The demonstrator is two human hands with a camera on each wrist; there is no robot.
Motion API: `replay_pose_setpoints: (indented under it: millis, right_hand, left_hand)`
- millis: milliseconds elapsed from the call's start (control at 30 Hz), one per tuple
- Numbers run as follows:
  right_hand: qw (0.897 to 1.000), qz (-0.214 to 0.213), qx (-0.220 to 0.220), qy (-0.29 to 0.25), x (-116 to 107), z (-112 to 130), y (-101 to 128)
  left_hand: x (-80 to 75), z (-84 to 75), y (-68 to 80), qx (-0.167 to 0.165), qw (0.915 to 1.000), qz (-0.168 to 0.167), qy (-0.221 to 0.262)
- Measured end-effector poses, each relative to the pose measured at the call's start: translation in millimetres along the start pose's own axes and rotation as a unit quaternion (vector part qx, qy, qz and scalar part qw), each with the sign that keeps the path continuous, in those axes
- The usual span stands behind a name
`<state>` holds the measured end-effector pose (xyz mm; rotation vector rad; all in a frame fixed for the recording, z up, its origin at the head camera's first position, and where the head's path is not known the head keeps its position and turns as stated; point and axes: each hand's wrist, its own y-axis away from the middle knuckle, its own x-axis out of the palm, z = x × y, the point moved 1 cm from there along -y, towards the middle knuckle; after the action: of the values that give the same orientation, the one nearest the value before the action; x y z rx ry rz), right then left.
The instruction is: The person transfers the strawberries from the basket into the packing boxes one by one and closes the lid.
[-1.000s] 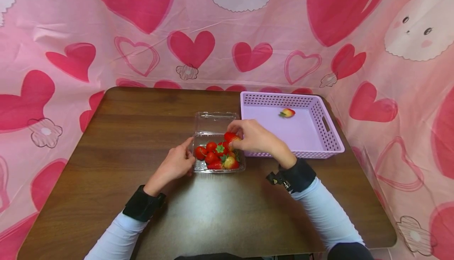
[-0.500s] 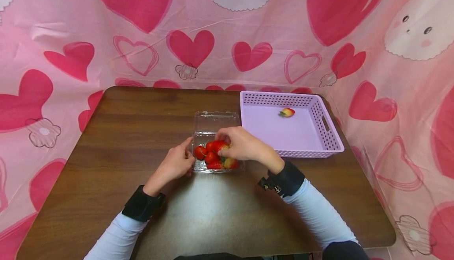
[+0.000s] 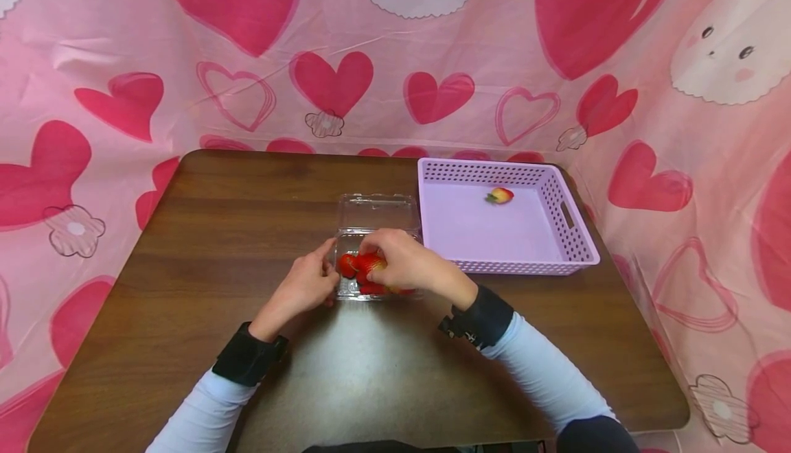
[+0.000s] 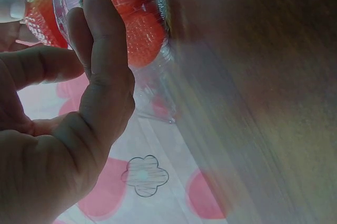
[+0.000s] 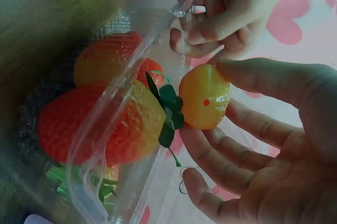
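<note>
A clear plastic clamshell container (image 3: 377, 211) of red strawberries (image 3: 348, 265) lies open at the table's middle. My left hand (image 3: 327, 264) grips the container's left rim, fingers pressed against its wall (image 4: 152, 40). My right hand (image 3: 375, 261) reaches down into the container and covers most of the fruit. In the right wrist view its thumb and fingers pinch a yellow-orange strawberry (image 5: 204, 103) at the container's rim, beside a larger red one (image 5: 100, 124). The left hand (image 5: 226, 13) shows there holding the rim.
A lilac perforated basket (image 3: 581, 250) stands to the right of the container and holds one strawberry (image 3: 500, 195). The brown table (image 3: 235, 199) is ringed by a pink heart-print cloth (image 3: 93, 82) at the back and sides.
My right hand has slid left across the container, from its right side to over the left-hand strawberries. The left hand has stayed on the rim.
</note>
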<state>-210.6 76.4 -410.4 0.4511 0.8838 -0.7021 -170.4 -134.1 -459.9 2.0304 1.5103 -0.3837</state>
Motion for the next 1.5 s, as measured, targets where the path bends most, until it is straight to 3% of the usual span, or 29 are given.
replay_pose_setpoints:
  millis: [1133, 1500]
  right_hand:
    - [0.998, 0.052, 0.008, 0.024, 22, 4, -8]
    - [0.998, 0.043, -0.009, 0.034, 27, 4, -8]
  left_hand:
    - [-0.6, 1.2, -1.1, 0.006, 1.0000, -0.001, 0.003]
    - [-0.6, -0.2, 1.2, 0.010, 0.9999, -0.003, -0.002]
